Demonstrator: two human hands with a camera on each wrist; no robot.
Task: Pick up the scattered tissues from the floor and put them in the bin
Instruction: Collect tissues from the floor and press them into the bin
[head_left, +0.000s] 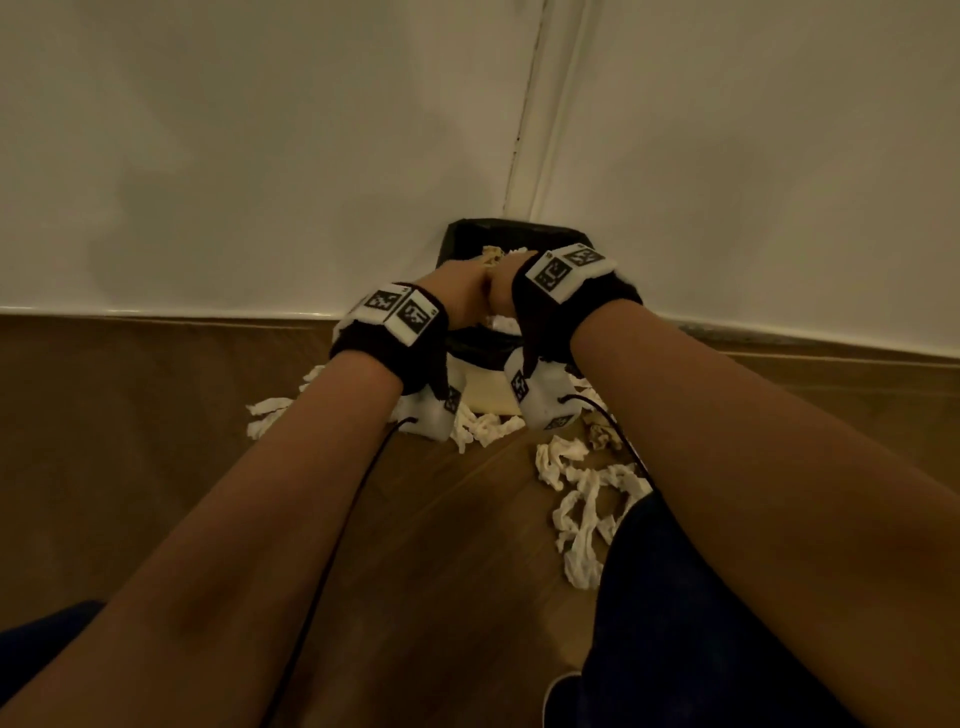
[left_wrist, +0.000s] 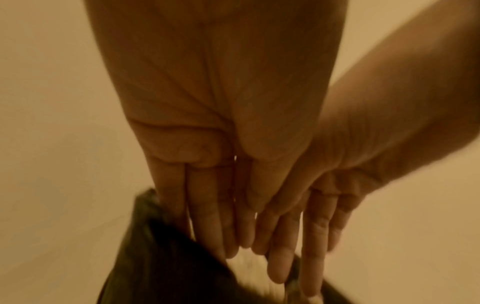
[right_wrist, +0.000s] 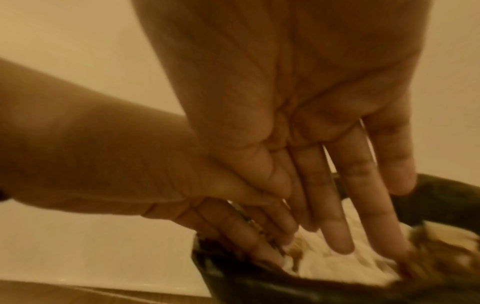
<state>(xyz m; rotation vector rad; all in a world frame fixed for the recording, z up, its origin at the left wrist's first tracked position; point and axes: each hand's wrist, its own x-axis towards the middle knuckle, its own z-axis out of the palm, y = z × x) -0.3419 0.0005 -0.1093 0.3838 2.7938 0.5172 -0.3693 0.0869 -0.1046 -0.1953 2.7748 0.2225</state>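
Observation:
A black bin (head_left: 519, 232) with a dark liner stands on the floor in the wall corner. Both hands reach into its mouth side by side, touching. My left hand (head_left: 460, 293) and right hand (head_left: 501, 286) have straight fingers pointing down. In the right wrist view the right hand (right_wrist: 337, 205) presses on white and brownish tissues (right_wrist: 337, 267) inside the bin (right_wrist: 441, 195), with the left hand (right_wrist: 246, 230) beside it. The left wrist view shows the left hand (left_wrist: 221, 226) and right hand (left_wrist: 298, 236) over the bin liner (left_wrist: 155, 267). Neither hand holds anything.
Twisted white tissues lie on the wooden floor: a large tangle (head_left: 587, 509) at the right, a bunch (head_left: 483, 428) before the bin, some (head_left: 267, 415) at the left. A crumpled brownish wad (head_left: 600, 434) lies near the right wrist. My dark blue knee (head_left: 701, 623) is beside the tangle.

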